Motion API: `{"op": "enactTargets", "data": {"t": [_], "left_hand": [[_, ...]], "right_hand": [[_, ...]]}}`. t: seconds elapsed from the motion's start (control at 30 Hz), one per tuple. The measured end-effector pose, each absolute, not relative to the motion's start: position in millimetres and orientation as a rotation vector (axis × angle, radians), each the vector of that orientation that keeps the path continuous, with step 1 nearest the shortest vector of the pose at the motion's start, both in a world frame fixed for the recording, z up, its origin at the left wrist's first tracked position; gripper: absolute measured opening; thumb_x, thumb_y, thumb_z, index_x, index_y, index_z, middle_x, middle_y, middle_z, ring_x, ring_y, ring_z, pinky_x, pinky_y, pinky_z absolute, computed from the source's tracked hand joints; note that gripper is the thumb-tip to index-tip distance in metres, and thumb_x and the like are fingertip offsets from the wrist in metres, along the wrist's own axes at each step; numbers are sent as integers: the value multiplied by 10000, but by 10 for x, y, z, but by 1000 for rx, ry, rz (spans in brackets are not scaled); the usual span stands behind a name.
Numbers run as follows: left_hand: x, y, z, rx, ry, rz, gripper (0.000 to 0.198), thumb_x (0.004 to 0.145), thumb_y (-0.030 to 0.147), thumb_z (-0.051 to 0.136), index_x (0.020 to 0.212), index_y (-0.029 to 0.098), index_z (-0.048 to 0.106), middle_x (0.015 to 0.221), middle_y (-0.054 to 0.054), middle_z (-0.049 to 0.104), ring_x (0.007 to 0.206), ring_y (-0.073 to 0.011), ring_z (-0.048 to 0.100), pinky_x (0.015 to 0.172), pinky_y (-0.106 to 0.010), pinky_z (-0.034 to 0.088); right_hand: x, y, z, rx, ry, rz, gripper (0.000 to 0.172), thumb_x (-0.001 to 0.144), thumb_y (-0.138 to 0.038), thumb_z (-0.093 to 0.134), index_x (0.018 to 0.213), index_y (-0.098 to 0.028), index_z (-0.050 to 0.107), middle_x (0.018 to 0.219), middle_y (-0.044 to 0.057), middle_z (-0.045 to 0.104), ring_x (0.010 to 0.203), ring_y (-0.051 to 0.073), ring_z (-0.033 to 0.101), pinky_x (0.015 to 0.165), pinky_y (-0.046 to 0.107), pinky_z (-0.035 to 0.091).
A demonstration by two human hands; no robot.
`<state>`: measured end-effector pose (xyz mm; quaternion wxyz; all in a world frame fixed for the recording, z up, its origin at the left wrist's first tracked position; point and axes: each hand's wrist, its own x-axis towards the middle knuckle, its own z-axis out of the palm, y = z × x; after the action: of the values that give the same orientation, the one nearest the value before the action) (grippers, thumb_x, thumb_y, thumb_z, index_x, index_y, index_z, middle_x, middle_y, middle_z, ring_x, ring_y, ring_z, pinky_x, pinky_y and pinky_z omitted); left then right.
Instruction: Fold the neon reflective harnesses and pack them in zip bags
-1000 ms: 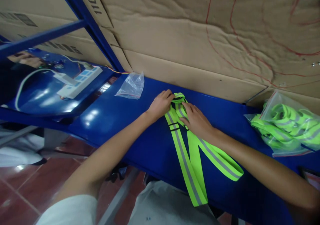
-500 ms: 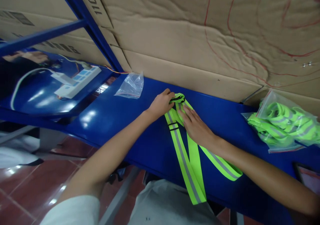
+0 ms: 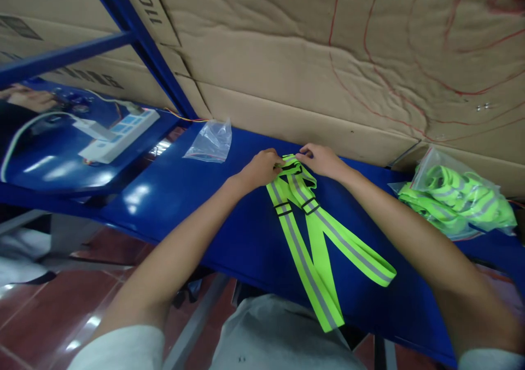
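A neon-yellow reflective strap harness (image 3: 311, 238) with grey stripes and black buckles lies on the blue shelf (image 3: 229, 222), its two long loops hanging toward me over the front edge. My left hand (image 3: 262, 168) pinches the harness's far end from the left, fingers closed on the fabric. My right hand (image 3: 322, 159) grips the same far end from the right, fingers curled on it. Both hands meet at the top of the straps, near the cardboard wall.
A clear empty plastic bag (image 3: 209, 142) lies at the shelf's back left. A bag stuffed with more neon harnesses (image 3: 455, 197) sits at the right. Cardboard (image 3: 328, 58) lines the back. A white power strip (image 3: 118, 134) rests on the neighbouring blue surface, near another person's hand (image 3: 28, 99).
My right hand lifted off the middle of the straps, where it lay flat, and moved up to the far end beside my left hand. The straps spread slightly.
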<state>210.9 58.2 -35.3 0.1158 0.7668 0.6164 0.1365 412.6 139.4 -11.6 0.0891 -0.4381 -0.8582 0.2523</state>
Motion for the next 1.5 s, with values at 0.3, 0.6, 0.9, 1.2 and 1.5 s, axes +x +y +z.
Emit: {"op": "enactTargets", "data": {"t": [0.3,0.6,0.9,1.2,1.5], "left_hand": [[1945,544,-263,1962,1658,484,323,838,207,642,1120,197,798,997,-40,749,856,-179,681,799,-254,496],[1886,556,-212,1747,2074,208,772,720,480,847,1366,132,606,1141,-141,702,1042,-309,687,892,-352,534],[1985,488,-239,1903,2047,270,476,784,427,805,1161,156,697,1083,-92,731,976,-264,688,805,-297,478],[2284,-39,-439,2408,2154,443,177,994,256,568,1134,190,652,1147,-115,692,1079,-270,629,703,-313,442],[2372,-267,-367,2563,1966,368,423,1015,511,524,1120,153,721,1099,-141,742,1080,-287,632,765,-324,503]], "right_hand": [[3841,1580,-301,-1438,-2567,1145,542,807,-508,840,1184,-184,627,865,54,717,617,158,662,568,250,521],[3792,1544,-232,-1399,-2717,841,396,807,-383,824,1090,-176,642,991,55,715,852,185,646,702,254,453],[3980,1582,-329,-1043,-2719,784,424,809,-314,800,1158,-145,628,1045,54,704,879,180,623,757,259,448],[4196,1265,-463,-566,-2694,400,228,893,-192,684,1121,-189,696,1116,84,640,1032,227,584,888,307,426],[4332,995,-386,-588,-2886,136,382,838,-25,614,1184,-176,674,1139,100,653,1055,246,569,852,310,417]]}}
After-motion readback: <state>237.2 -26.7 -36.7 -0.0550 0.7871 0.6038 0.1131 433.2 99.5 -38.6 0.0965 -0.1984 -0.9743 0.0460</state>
